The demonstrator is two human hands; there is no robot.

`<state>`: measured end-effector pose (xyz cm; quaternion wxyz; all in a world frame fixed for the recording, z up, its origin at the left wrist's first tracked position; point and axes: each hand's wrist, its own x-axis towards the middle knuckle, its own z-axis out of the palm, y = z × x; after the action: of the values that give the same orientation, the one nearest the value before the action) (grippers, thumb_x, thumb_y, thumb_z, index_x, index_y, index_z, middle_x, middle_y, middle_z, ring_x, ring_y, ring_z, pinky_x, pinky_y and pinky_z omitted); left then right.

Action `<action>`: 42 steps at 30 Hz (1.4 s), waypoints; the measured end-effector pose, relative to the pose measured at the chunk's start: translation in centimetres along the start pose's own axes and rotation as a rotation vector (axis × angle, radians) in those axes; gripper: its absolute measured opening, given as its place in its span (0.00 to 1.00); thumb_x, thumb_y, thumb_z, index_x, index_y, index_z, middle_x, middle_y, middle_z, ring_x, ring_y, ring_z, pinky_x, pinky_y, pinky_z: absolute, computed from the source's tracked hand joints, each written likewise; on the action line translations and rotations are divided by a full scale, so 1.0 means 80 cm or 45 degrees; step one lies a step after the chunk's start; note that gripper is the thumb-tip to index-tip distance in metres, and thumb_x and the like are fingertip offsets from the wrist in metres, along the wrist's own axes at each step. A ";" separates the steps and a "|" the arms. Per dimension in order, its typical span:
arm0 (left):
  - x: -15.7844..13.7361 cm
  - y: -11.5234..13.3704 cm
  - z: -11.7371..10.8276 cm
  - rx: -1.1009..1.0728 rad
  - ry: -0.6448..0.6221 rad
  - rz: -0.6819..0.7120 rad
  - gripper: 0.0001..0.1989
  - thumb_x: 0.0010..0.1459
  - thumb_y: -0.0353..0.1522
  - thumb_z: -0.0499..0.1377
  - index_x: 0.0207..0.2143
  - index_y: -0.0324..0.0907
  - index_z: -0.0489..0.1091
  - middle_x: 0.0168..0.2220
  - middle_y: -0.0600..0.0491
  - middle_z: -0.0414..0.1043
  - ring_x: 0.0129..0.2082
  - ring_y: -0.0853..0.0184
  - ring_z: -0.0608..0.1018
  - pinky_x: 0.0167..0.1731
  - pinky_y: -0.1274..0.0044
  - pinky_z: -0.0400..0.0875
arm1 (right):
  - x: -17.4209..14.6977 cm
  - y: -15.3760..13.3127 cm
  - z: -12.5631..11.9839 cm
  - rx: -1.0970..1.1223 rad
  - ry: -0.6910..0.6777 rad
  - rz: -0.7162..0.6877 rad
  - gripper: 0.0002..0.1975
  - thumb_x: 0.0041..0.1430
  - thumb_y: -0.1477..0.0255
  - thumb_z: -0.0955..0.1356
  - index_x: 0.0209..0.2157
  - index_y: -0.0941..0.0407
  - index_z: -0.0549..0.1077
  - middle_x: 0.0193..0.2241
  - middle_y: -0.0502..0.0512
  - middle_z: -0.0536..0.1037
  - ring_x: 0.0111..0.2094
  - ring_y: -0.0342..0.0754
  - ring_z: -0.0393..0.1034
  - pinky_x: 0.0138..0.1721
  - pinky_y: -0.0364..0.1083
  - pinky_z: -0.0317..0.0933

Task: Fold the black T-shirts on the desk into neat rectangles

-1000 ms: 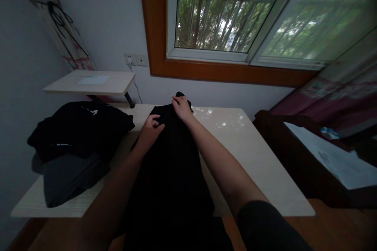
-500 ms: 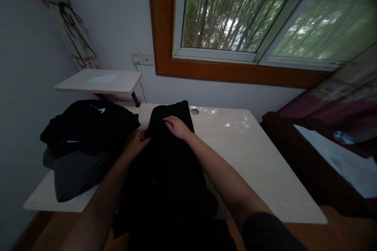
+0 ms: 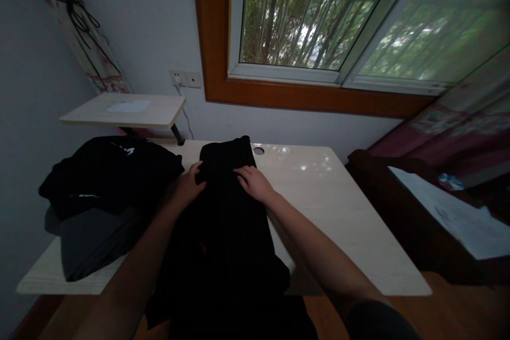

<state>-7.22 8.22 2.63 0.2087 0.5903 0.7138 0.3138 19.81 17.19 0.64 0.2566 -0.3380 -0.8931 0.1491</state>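
Note:
A black garment (image 3: 227,212), folded into a long strip, lies on the pale table (image 3: 330,212) in front of me; its dark cloth hides what kind it is. Its near end hangs over the table's front edge. At its left edge rests my left hand (image 3: 189,187), thumb and fingers apart. My right hand (image 3: 255,183) lies on the upper right part of the cloth, fingers stretched out toward the left. Left of my left forearm is a heap of dark clothes, with a black piece bearing white print (image 3: 107,170) over a grey piece (image 3: 95,239).
A small raised shelf (image 3: 163,111) with a sheet of paper (image 3: 129,106) stands at the back left. Behind it are a wall socket (image 3: 185,78) and a cable. A round hole (image 3: 258,151) pierces the tabletop. To the right is a dark brown surface (image 3: 382,207) with white paper.
My right hand has slid right and slightly toward me over the black garment. My left hand's fingers have spread at its left edge. The view has shifted slightly.

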 end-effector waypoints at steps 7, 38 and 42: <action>-0.030 0.018 0.011 0.385 -0.230 0.494 0.37 0.59 0.21 0.52 0.69 0.54 0.57 0.57 0.50 0.74 0.53 0.60 0.76 0.56 0.69 0.69 | 0.060 -0.030 -0.014 -0.184 0.106 -0.102 0.34 0.64 0.79 0.63 0.69 0.46 0.59 0.65 0.59 0.63 0.58 0.59 0.63 0.58 0.60 0.63; -0.026 -0.039 -0.001 -0.374 0.206 -0.236 0.22 0.53 0.42 0.63 0.48 0.42 0.72 0.36 0.50 0.78 0.36 0.61 0.80 0.38 0.71 0.73 | 0.208 -0.022 0.031 0.278 0.257 0.554 0.16 0.60 0.75 0.70 0.50 0.55 0.74 0.39 0.57 0.80 0.42 0.52 0.75 0.50 0.51 0.66; -0.029 -0.039 0.000 -0.266 0.287 -0.260 0.20 0.54 0.40 0.63 0.48 0.43 0.72 0.34 0.52 0.76 0.34 0.63 0.78 0.36 0.73 0.72 | 0.206 -0.032 0.054 0.255 0.277 0.503 0.28 0.59 0.80 0.67 0.61 0.56 0.66 0.52 0.62 0.75 0.54 0.52 0.70 0.58 0.52 0.63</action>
<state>-8.97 5.66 0.31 0.2184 0.4509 0.7524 0.4277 5.51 26.12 4.05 0.3495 -0.4930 -0.7576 0.2467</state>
